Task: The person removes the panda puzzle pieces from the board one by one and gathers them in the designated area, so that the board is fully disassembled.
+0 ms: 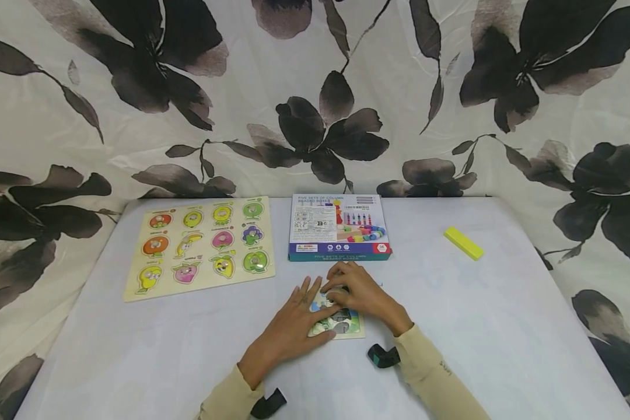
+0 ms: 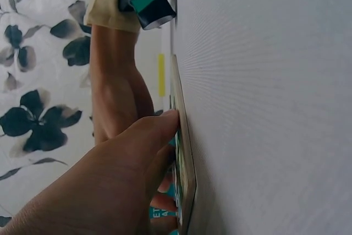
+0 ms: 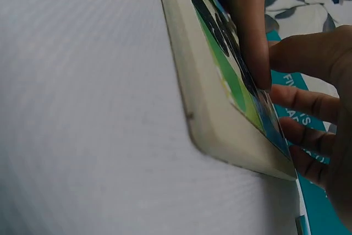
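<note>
A small picture puzzle board [image 1: 359, 335] with rounded corners lies flat on the table in front of the person. The left hand [image 1: 291, 321] rests on it from the left, its fingers spread and its thumb on the near part of the picture. From the right, the right hand [image 1: 362, 291] reaches over the far part with bent fingers. In the right wrist view, the right hand's fingers [image 3: 305, 133] are at the board's edge, and a left-hand finger lies across the green and black picture. Whether the right fingers pinch a piece is hidden.
Behind the hands lies a bead-set box [image 1: 338, 251]. To the left is a larger fruit puzzle board [image 1: 262, 239]. A yellow bar-shaped block [image 1: 463, 243] lies to the right. A floral cloth [image 1: 231, 93] hangs behind the white table [image 1: 504, 338].
</note>
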`<state>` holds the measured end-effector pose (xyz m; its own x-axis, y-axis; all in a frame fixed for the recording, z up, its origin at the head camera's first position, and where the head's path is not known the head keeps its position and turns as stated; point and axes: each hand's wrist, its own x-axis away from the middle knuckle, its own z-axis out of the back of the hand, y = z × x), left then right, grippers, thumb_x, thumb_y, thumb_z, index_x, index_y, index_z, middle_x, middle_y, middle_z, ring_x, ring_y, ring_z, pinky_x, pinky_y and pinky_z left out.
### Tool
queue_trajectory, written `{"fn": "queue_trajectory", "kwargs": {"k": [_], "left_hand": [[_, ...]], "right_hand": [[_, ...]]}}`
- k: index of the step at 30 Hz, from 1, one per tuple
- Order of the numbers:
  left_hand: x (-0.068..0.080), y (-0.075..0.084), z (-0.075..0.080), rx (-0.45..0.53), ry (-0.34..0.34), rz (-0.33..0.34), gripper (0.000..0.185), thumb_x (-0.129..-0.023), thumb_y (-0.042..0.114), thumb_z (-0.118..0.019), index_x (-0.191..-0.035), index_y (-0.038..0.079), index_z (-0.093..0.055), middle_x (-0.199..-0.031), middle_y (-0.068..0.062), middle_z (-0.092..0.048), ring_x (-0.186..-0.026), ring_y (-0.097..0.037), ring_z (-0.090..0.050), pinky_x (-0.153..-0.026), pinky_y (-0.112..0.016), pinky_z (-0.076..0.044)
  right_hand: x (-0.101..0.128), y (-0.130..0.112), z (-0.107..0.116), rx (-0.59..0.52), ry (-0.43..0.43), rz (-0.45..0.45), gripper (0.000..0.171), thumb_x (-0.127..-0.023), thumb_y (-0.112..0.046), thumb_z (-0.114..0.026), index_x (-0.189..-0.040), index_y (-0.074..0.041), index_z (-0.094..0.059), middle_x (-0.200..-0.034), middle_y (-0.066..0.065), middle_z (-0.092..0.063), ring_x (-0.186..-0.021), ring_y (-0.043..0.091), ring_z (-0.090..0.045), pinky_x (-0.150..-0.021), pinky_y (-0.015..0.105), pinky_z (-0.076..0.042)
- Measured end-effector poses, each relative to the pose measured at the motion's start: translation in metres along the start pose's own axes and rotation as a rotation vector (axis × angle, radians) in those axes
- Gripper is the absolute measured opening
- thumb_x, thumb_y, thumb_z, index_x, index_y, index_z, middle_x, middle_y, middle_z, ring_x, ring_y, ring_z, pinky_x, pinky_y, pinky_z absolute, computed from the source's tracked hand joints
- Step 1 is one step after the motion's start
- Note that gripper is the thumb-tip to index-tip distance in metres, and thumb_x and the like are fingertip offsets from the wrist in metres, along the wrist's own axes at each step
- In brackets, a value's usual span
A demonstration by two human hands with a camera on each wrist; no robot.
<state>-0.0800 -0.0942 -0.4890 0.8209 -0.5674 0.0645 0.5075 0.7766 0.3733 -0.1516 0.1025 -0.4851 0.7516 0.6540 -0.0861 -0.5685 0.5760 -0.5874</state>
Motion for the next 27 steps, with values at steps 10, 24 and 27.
{"fn": "queue_trajectory", "kwargs": {"k": [10, 24, 27], "left_hand": [[0.0, 0.0, 0.0, 0.012, 0.011, 0.001, 0.053, -0.093, 0.054, -0.05, -0.14, 0.029, -0.05, -0.16, -0.014, -0.01, -0.147, -0.035, -0.001, -0.118, -0.052, -0.009], [0.0, 0.0, -0.003, 0.011, -0.004, 0.026, 0.055, -0.093, 0.056, -0.049, -0.143, 0.033, -0.045, -0.161, -0.012, -0.008, -0.147, -0.034, 0.0, -0.118, -0.05, -0.008], [0.0, 0.0, -0.003, 0.012, -0.01, 0.031, 0.055, -0.093, 0.056, -0.049, -0.143, 0.036, -0.043, -0.161, -0.012, -0.008, -0.147, -0.034, 0.001, -0.118, -0.05, -0.008]], "right_hand": [[0.001, -0.006, 0.002, -0.039, -0.002, -0.032, 0.014, -0.086, -0.014, -0.068, -0.097, -0.016, -0.076, -0.113, 0.002, -0.06, -0.108, 0.021, -0.048, -0.096, 0.046, -0.041], [0.011, -0.001, 0.007, -0.136, -0.023, -0.063, 0.026, -0.087, -0.014, -0.067, -0.113, -0.014, -0.07, -0.105, -0.006, -0.068, -0.1, 0.012, -0.052, -0.091, 0.037, -0.046], [0.014, 0.001, 0.008, -0.183, -0.004, -0.106, 0.03, -0.087, -0.014, -0.069, -0.117, -0.012, -0.067, -0.108, -0.004, -0.068, -0.101, 0.012, -0.054, -0.091, 0.037, -0.047]]}}
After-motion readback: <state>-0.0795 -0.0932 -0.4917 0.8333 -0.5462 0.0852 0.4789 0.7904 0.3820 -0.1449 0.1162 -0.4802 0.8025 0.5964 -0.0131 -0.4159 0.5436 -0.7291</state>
